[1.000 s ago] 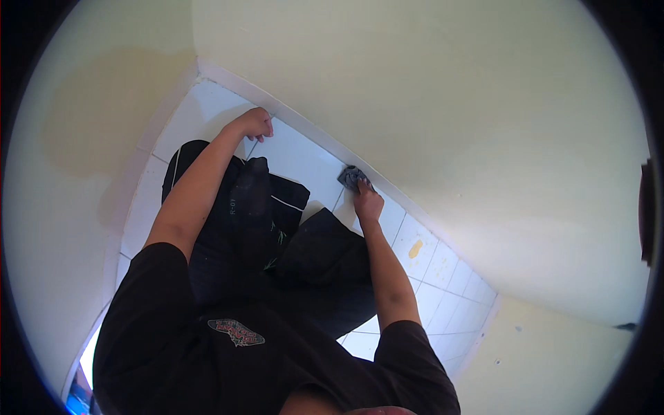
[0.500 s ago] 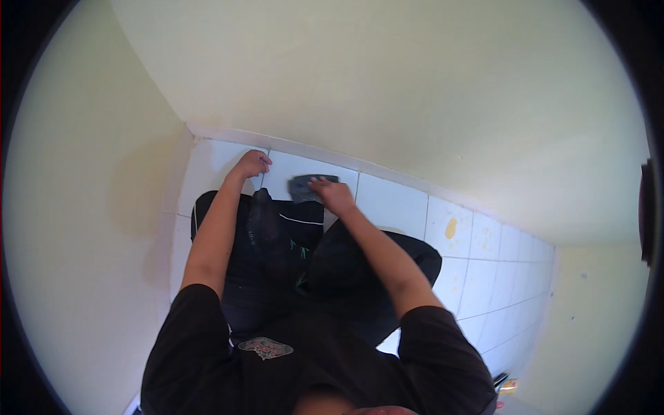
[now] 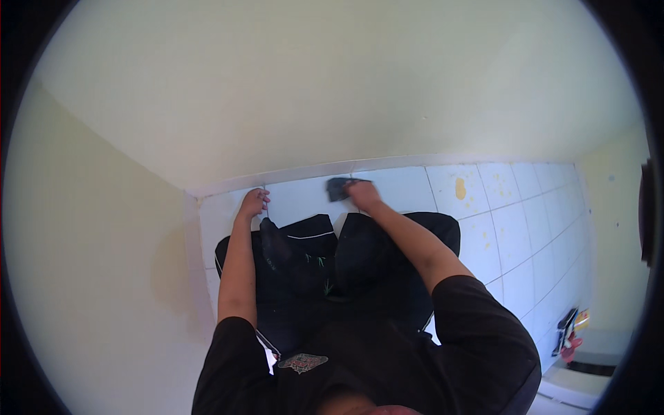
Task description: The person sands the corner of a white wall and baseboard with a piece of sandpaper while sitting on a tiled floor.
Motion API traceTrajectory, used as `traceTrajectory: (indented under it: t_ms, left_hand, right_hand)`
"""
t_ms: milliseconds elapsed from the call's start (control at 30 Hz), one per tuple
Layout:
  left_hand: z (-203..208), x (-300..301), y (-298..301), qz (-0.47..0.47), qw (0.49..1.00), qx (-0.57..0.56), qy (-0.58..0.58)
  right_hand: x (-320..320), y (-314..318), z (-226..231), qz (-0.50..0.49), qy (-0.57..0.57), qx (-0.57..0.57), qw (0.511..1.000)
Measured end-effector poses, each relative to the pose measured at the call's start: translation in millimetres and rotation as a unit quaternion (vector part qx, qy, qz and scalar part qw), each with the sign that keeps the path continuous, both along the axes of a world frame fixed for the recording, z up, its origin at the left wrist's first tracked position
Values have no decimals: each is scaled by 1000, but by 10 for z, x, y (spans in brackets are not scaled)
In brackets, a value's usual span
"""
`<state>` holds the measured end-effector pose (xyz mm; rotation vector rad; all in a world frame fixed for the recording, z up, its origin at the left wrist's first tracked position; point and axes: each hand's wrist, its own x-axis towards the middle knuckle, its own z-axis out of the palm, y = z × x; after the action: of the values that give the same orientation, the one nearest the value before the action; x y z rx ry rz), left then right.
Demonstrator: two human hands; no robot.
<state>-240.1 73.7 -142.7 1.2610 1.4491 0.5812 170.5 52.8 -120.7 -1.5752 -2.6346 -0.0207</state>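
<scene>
Beyond left hand point(image 3: 256, 202) and right hand point(image 3: 362, 196), broad cream wall point(image 3: 332, 76), filling most of the upper view. Off to the left of left hand, cream side wall point(image 3: 97, 242), angling in toward the body. Under and around both hands, white tiled floor point(image 3: 398, 190), running away far to the right of right hand. Nearer the body than both hands, black short-sleeved shirt point(image 3: 373, 377), then black trousers point(image 3: 387, 263), folded low just short of the hands. Just past both hands, pale skirting point(image 3: 311, 171), along the foot of the wall. Well to the right of right hand and closer to the body, small cluster of dark, red and yellow things point(image 3: 566, 332). At left hand, loosely bent fingers, slightly parted, low near the skirting; cannot tell about contact with the floor. At right hand, fingers over dark grey cloth point(image 3: 337, 189), low at the floor, on the side toward left hand yet well apart from it; too blurred to tell pinching from flat pressing. To the right of right hand, yellowish stain point(image 3: 460, 188) on the floor
</scene>
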Motion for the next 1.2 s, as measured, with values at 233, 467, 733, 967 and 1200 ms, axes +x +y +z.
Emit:
traceTrajectory:
  t_ms: [233, 467, 733, 967, 1200]
  left_hand:
    - [-156, -25, -211, 19, 998, -40, 39]
    - [-421, -505, -85, 14, 999, 11, 26]
    - [-273, -152, -129, 7, 1000, 3, 10]
    - [-149, -417, -328, 39, 998, -28, 47]
    - [-45, -127, -333, -6, 999, -20, 35]
  right_hand:
    - [-446, -291, 108, 113, 9, -50, 992]
    - [657, -69, 543, -224, -15, -114, 968]
    - [1132, -120, 314, -470, 707, -299, 435]
    - [170, -287, 373, -491, 834, -128, 217]
    - [948, 287, 213, -550, 778, 46, 301]
